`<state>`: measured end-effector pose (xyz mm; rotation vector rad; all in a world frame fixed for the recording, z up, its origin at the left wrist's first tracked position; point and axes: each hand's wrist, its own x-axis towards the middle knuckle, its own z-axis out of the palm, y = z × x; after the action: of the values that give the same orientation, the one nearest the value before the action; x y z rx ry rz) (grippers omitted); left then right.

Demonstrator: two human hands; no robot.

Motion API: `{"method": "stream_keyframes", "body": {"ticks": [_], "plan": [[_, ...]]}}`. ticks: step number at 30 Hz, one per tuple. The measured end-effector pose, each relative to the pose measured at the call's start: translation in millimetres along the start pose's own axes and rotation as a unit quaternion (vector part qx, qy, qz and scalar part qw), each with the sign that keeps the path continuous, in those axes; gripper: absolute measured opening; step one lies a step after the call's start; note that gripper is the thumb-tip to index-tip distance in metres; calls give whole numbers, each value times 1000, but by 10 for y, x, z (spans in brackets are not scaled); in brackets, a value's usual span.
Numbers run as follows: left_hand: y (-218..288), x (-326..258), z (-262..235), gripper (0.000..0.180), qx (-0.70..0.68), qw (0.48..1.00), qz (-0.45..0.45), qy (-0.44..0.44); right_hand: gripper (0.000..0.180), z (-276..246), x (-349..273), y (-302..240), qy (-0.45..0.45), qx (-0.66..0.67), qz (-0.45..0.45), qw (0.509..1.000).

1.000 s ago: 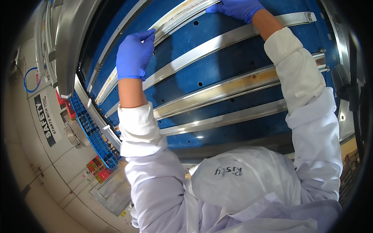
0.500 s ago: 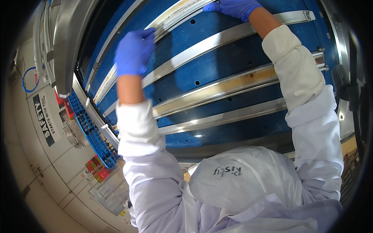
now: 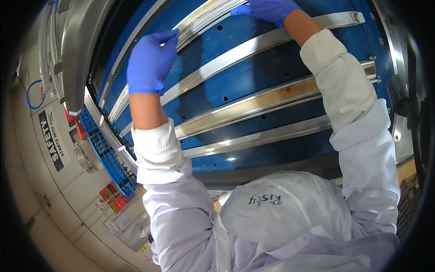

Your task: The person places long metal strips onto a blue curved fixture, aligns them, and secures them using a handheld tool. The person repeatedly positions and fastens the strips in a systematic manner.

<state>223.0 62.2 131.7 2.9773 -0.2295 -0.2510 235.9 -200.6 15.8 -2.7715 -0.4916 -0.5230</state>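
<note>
My left hand point(image 3: 152, 63), in a blue-violet glove, is closed, its thumb and fingertips pinched together at the edge of a long metal rail point(image 3: 206, 20) near the top. Further right, my right hand point(image 3: 274, 10), gloved alike, grips the same rail; its upper part is cut off by the frame edge. One finger or thumb of it points left along the metal. The rail has brownish stains and lies slanted across a blue surface point(image 3: 199, 104) with round holes. Below my hands run a plain metal strip point(image 3: 226, 59) and a stained rail point(image 3: 253, 106).
Metal machine framing point(image 3: 81, 50) stands at the left, with a blue plastic grid point(image 3: 102, 149) below it. A black fitting point(image 3: 401, 95) juts in at the right. A wall sign point(image 3: 53, 140) and red boxes point(image 3: 113, 197) are at the far left. White cloth point(image 3: 285, 208) fills the lower middle.
Both hands have shifted slightly left, and the holes in the blue surface have moved the same way. The wall at the left looks unchanged. Both hands remain at the rail.
</note>
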Motion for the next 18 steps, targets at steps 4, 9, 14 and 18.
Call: {"method": "stream_keyframes", "body": {"ticks": [4, 9, 14, 18], "plan": [[71, 15, 15, 30, -29, 998, -48, -23, 72, 55, -16, -8, 24, 9, -7, 1000], [101, 12, -130, 30, -115, 993, -36, -9, 71, -20, -40, -5, 19, 30, -5, 999], [264, 27, 8, 28, 58, 998, -19, -13, 70, 4, 0, -31, 24, 26, -7, 999], [215, 38, -38, 28, 4, 1000, 21, 1, 71, 30, -25, 10, 23, 23, -4, 999]]}}
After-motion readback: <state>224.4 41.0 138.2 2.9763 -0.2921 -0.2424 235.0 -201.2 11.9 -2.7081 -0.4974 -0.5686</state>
